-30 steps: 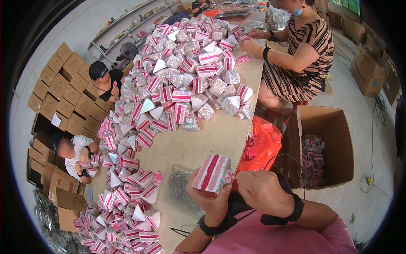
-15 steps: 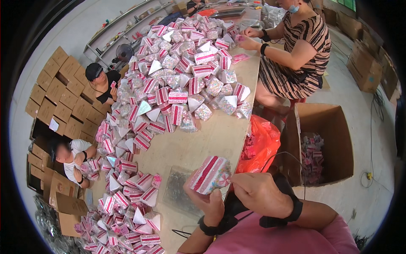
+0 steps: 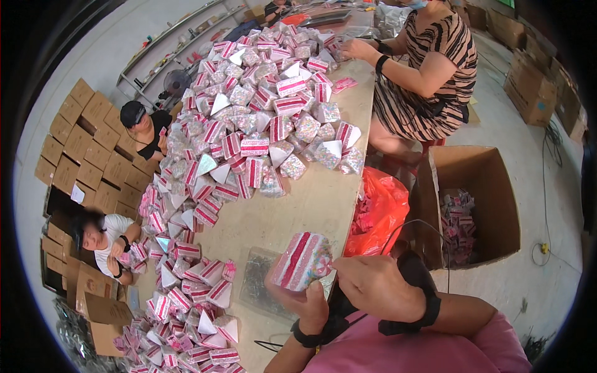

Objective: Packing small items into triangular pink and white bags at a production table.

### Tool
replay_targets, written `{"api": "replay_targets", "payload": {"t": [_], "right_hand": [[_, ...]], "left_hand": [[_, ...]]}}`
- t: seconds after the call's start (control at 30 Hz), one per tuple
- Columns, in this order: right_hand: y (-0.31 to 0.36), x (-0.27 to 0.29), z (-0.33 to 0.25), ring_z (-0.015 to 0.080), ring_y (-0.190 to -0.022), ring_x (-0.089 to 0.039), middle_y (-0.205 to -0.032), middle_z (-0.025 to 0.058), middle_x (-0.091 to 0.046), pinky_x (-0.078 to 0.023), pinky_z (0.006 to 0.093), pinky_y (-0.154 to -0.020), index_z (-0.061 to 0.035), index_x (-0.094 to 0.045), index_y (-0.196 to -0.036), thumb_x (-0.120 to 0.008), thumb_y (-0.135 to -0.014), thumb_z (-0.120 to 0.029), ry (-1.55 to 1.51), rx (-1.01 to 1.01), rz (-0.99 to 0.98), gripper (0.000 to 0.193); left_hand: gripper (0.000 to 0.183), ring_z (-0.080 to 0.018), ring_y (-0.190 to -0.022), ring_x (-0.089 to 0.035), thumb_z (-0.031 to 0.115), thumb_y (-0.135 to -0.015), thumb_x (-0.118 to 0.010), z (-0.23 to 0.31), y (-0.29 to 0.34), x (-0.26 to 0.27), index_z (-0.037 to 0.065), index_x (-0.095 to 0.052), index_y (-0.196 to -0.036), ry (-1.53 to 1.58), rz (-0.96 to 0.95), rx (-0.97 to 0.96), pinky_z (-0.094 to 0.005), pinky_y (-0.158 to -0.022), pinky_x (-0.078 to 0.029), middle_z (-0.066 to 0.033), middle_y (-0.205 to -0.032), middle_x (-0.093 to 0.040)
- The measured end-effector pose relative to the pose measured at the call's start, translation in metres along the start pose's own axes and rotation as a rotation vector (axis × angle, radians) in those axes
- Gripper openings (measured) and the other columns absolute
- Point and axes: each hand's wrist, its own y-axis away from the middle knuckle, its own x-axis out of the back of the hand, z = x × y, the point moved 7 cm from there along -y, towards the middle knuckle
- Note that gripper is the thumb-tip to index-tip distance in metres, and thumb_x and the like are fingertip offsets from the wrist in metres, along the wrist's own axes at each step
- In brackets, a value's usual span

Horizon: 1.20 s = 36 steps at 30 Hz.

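A toy cake slice (image 3: 301,260), white and pale pink with a deep pink band and a sprinkle-covered side, is held above the near table edge. My left hand (image 3: 308,304) grips it from below and the left, thumb up along its near side. Close to the sprinkled side is my right hand (image 3: 380,287), its fingertips pinched together; anything between them is too small to make out. Beneath the left hand lies a clear plastic sheet or bag (image 3: 255,273) on the wooden table (image 3: 311,205).
A big heap of similar cake slices (image 3: 255,147) covers the table's far and left parts. On the right are a red plastic bag (image 3: 376,208) and an open carton (image 3: 482,177) with small pink pieces inside. Several co-workers sit around the table. A thin cable (image 3: 429,222) crosses near my right arm.
The whole view has shifted slightly. My hands keep almost the same hold on the cake slice. The co-worker in the striped dress has lowered their hands toward the heap.
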Motion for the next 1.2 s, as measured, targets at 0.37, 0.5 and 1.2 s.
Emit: {"api": "replay_targets", "payload": {"t": [0.37,0.5,1.2], "right_hand": [[0.002,0.002,0.002,0.0311,-0.058,-0.058,-0.065,0.0140,-0.054,-0.045,0.0395,-0.050,0.0009,-0.056,-0.086,-0.057,-0.077,0.000,0.032,0.033,0.006,0.010],[0.002,0.001,0.005,0.0313,-0.060,-0.059,-0.068,0.0139,-0.055,-0.045,0.0396,-0.050,0.0012,-0.056,-0.089,-0.057,-0.077,0.000,0.038,0.034,-0.015,0.012],[-0.002,-0.004,0.011,0.0332,-0.059,-0.057,-0.064,0.0150,-0.050,-0.044,0.0415,-0.051,0.0005,-0.050,-0.081,-0.055,-0.076,0.000,0.062,0.031,-0.013,0.007]], "left_hand": [[0.078,-0.0241,-0.108,-0.046,0.045,-0.078,-0.069,-0.003,0.003,0.001,-0.002,-0.030,-0.127,-0.149,-0.001,-0.051,-0.0394,-0.093,-0.038,-0.0155,-0.121,-0.040],[0.076,-0.0240,-0.108,-0.046,0.042,-0.078,-0.069,0.001,0.002,0.000,-0.002,-0.030,-0.127,-0.191,-0.027,-0.094,-0.0391,-0.093,-0.038,-0.0149,-0.120,-0.040],[0.070,-0.0247,-0.106,-0.047,0.023,-0.070,-0.074,0.006,-0.002,-0.002,-0.002,-0.034,-0.122,-0.211,-0.044,-0.159,-0.0374,-0.092,-0.039,-0.0151,-0.118,-0.043]]}}
